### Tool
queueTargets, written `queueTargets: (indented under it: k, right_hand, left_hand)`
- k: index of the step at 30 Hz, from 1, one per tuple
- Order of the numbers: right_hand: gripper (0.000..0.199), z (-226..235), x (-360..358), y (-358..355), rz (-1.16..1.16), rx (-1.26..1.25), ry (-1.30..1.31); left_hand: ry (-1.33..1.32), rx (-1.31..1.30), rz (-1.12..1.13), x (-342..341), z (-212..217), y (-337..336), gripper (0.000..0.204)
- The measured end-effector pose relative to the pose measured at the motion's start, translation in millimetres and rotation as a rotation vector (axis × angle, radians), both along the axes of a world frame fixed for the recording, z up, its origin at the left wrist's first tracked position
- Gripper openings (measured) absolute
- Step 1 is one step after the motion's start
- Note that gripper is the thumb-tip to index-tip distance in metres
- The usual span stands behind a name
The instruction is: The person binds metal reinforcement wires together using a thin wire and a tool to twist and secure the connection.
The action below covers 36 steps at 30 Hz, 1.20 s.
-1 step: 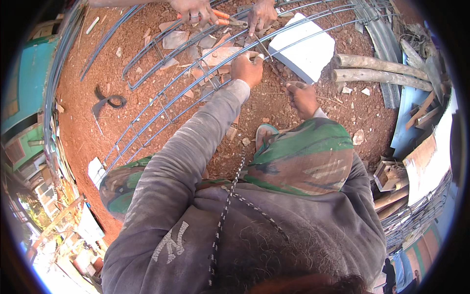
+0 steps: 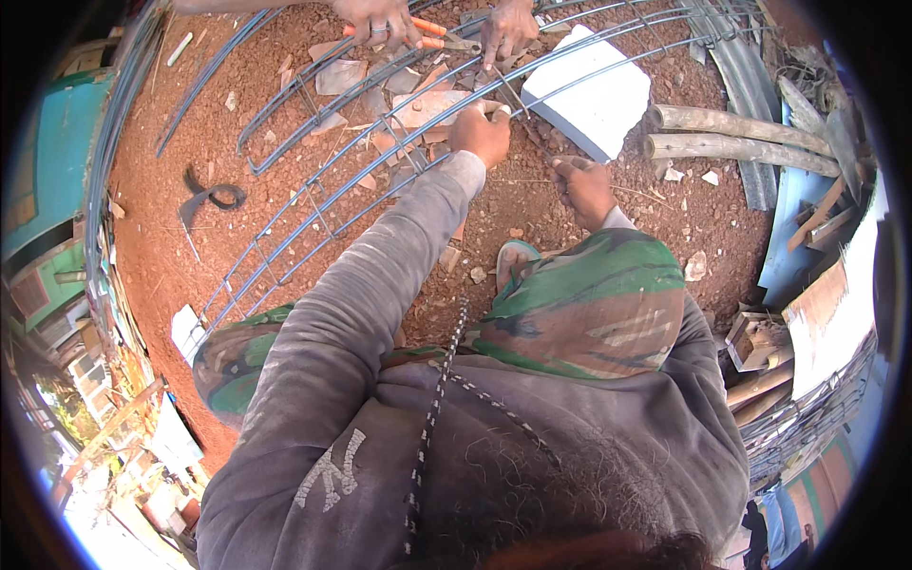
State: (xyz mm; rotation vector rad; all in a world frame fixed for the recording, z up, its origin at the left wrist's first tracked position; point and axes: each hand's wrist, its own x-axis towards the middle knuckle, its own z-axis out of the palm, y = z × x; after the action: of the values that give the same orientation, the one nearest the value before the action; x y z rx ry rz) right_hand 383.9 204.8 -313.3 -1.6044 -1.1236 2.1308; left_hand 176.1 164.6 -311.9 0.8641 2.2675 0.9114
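A long cage of thin steel rebar [image 2: 332, 195] with cross ties runs diagonally over the ground in front of me. My left hand [image 2: 480, 136] is closed round its near bar, beside a cross tie [image 2: 510, 87]. Lower and to the right, my right hand [image 2: 584, 193] pinches a thin dark metal rod [image 2: 540, 144] whose far end reaches up towards that joint. Opposite me, a co-worker's hand [image 2: 375, 21] holds orange-handled pincers [image 2: 432, 36], jaws against the bars. The co-worker's other hand [image 2: 508, 33] grips the cage by the tie's upper end.
A white slab [image 2: 594, 95] lies under the cage's right part. Broken tile pieces [image 2: 340, 78] are scattered on the red soil. Two wooden poles [image 2: 741, 145] and corrugated sheet [image 2: 746, 104] lie at right, a black strip coil [image 2: 211, 195] at left, loose rebar [image 2: 103, 161] along the left edge.
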Motion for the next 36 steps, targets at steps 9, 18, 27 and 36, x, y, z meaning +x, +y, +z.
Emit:
queueTargets:
  k: [9, 18, 27, 36]
  right_hand:
    - [0.022, -29, -38, 11, -0.111, 0.093, 0.145]
    - [0.019, -45, -41, 4, -0.178, 0.159, 0.189]
    - [0.019, -60, -39, 8, -0.11, 0.35, 0.1]
    - [0.016, -34, -46, 5, 0.007, 0.673, -0.105]
  left_hand:
    - [-0.352, -0.045, 0.079, -3, -24, 17, 0.026]
    - [-0.683, 0.096, 0.245, 6, -25, 26, 0.023]
    - [-0.542, 0.0, 0.268, 13, -7, 27, 0.027]
    - [-0.178, 0.059, 0.176, 19, -20, 23, 0.029]
